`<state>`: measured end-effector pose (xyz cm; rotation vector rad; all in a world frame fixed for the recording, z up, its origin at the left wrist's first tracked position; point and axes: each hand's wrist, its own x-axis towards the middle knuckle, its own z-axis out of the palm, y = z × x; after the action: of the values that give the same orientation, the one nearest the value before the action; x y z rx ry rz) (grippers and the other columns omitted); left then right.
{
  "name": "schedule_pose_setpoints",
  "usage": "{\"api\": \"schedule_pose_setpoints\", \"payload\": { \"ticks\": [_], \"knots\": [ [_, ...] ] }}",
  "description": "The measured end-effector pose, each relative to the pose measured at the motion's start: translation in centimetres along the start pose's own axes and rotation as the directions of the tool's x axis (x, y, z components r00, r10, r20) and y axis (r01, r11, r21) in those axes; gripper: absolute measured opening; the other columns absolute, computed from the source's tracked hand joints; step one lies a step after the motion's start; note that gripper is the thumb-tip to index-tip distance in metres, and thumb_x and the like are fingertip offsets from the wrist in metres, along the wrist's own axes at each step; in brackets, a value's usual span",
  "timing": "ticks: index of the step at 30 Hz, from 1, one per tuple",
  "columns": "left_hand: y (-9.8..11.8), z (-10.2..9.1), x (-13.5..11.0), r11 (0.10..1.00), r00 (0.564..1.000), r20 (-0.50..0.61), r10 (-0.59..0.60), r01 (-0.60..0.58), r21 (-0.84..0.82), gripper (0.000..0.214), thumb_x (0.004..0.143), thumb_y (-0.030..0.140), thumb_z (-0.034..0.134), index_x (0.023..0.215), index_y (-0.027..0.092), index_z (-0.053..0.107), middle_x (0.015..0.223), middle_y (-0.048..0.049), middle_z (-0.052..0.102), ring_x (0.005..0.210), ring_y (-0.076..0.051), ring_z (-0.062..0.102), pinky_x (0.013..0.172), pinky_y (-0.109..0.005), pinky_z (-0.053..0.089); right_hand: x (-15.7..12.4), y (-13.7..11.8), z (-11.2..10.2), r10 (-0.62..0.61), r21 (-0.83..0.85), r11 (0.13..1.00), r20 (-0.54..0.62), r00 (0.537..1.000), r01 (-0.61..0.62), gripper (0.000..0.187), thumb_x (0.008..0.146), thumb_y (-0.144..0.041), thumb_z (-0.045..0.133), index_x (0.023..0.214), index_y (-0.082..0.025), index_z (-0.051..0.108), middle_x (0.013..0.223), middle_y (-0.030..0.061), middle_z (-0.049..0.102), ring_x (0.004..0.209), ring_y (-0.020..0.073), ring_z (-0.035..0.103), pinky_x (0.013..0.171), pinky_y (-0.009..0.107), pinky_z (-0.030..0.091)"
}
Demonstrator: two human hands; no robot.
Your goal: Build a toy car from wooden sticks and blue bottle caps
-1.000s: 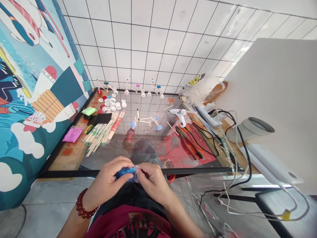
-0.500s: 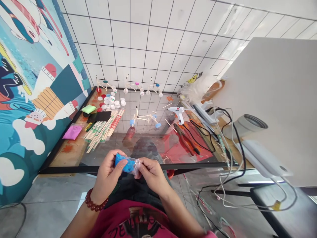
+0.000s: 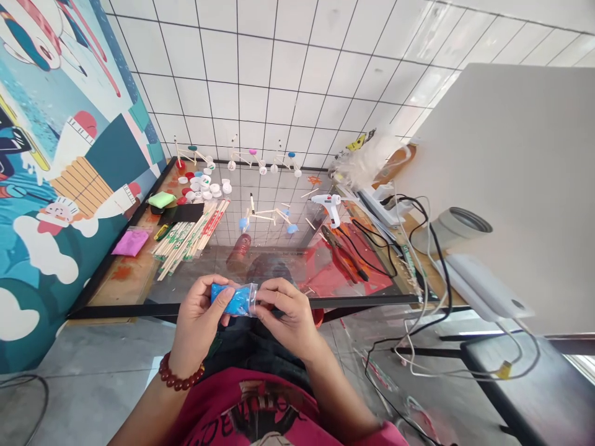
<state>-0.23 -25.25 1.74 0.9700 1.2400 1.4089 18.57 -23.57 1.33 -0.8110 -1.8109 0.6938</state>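
A clear plastic packet of blue modelling clay (image 3: pixel 236 301) is held up just over the table's front edge. My left hand (image 3: pixel 199 310) grips its left part, thumb on top and fingers curled beneath. At the transparent right end, my right hand (image 3: pixel 290 316) pinches the plastic between thumb and fingers; the fingertips are partly hidden. Beyond both hands stands a small model of wooden sticks (image 3: pixel 264 215) with blue lumps at its feet. Similar stick models (image 3: pixel 251 157) on bottle caps line the back of the table.
Wrapped chopsticks (image 3: pixel 190 241), a pink packet (image 3: pixel 131 242), a green packet (image 3: pixel 162 199) and several bottle caps (image 3: pixel 204 184) lie at left. To the right are a white glue gun (image 3: pixel 331 209), pliers (image 3: pixel 344 255), cables (image 3: pixel 430 248) and a grey pipe (image 3: pixel 453 229).
My right fingers have shifted on the packet's clear end, which now looks flatter and straighter. The packet sits slightly further left in view; my left hand keeps its hold.
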Motion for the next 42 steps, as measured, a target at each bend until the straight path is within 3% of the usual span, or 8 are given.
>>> {"api": "schedule_pose_setpoints", "payload": {
  "ticks": [7,12,19,28,32,36,39,42],
  "knots": [
    [1.4,-0.6,-0.3,0.982,0.998,0.065,0.012,-0.024,0.185,0.033,0.087,0.048,0.074,0.095,0.020,0.057,0.092,-0.0019,0.074,0.044,-0.005,0.053,0.042,-0.019,0.046,-0.3,1.1,0.4,-0.056,0.054,0.997,0.091,0.994,0.051,0.039,0.096,-0.021,0.067,0.134,-0.032,0.066,0.146,0.0117,0.058,0.077,0.0105,0.067,0.078,0.030,0.063],
    [1.4,-0.1,-0.6,0.978,0.999,0.030,0.031,-0.037,0.203,0.033,0.087,0.049,0.072,0.094,0.021,0.055,0.087,-0.0002,0.071,0.044,-0.007,0.055,0.042,-0.021,0.046,0.3,1.2,0.7,-0.094,0.100,0.992,0.134,0.986,0.081,0.047,0.096,-0.021,0.068,0.140,-0.034,0.060,0.158,0.0128,0.048,0.085,0.0129,0.069,0.083,0.033,0.064],
    [1.7,0.1,-0.5,0.889,0.995,-0.011,0.099,-0.084,0.451,0.029,0.086,0.048,0.070,0.090,0.022,0.059,0.063,0.0072,0.057,0.038,-0.009,0.053,0.040,-0.021,0.044,0.5,0.8,2.0,-0.100,0.110,0.990,0.077,0.992,0.091,0.035,0.089,-0.018,0.071,0.123,-0.023,0.064,0.134,0.0142,0.063,0.074,0.0104,0.066,0.065,0.025,0.062],
    [1.4,1.0,0.2,0.968,0.996,0.075,-0.040,0.020,0.251,0.034,0.085,0.051,0.070,0.093,0.022,0.056,0.066,0.0057,0.060,0.041,-0.011,0.056,0.041,-0.023,0.048,1.0,1.0,2.8,-0.227,-0.219,0.954,-0.085,0.970,0.204,0.015,0.090,-0.018,0.062,0.104,-0.022,0.061,0.104,0.0090,0.071,0.091,0.0165,0.072,0.074,0.026,0.063],
    [1.5,0.7,0.5,0.993,0.974,0.197,-0.109,0.097,0.069,0.042,0.075,0.045,0.081,0.099,0.021,0.055,0.073,0.0052,0.065,0.049,-0.011,0.061,0.048,-0.024,0.054,1.1,1.2,2.4,-0.225,-0.254,0.944,-0.039,0.974,0.208,0.011,0.093,-0.017,0.059,0.103,-0.022,0.062,0.103,0.0087,0.072,0.091,0.0153,0.073,0.074,0.025,0.062],
    [1.7,0.2,0.3,0.985,0.983,0.150,-0.103,0.080,0.150,0.039,0.070,0.038,0.085,0.088,0.019,0.056,0.074,0.0032,0.067,0.049,-0.009,0.060,0.047,-0.021,0.053,0.8,1.0,2.2,-0.216,-0.298,0.929,0.044,0.975,0.219,0.011,0.093,-0.017,0.059,0.102,-0.020,0.063,0.106,0.0096,0.073,0.092,0.0151,0.074,0.071,0.023,0.061],
    [1.5,0.4,-0.1,0.983,0.998,0.052,-0.040,0.030,0.180,0.038,0.069,0.036,0.087,0.084,0.019,0.057,0.080,0.0005,0.071,0.053,-0.010,0.064,0.050,-0.022,0.056,0.7,0.9,1.4,-0.173,-0.274,0.948,-0.019,0.985,0.162,0.009,0.090,-0.015,0.061,0.096,-0.020,0.066,0.104,0.0091,0.073,0.091,0.0160,0.073,0.074,0.025,0.062],
    [1.3,1.3,-0.2,0.999,0.999,0.008,-0.045,0.045,0.027,0.044,0.067,0.038,0.089,0.084,0.019,0.054,0.079,0.0006,0.071,0.056,-0.013,0.067,0.050,-0.023,0.057,0.8,0.8,0.5,0.065,-0.038,0.997,-0.179,0.982,-0.072,0.004,0.090,-0.022,0.066,0.086,-0.021,0.068,0.102,0.0076,0.074,0.087,0.0168,0.072,0.075,0.028,0.063]
  ]
}}
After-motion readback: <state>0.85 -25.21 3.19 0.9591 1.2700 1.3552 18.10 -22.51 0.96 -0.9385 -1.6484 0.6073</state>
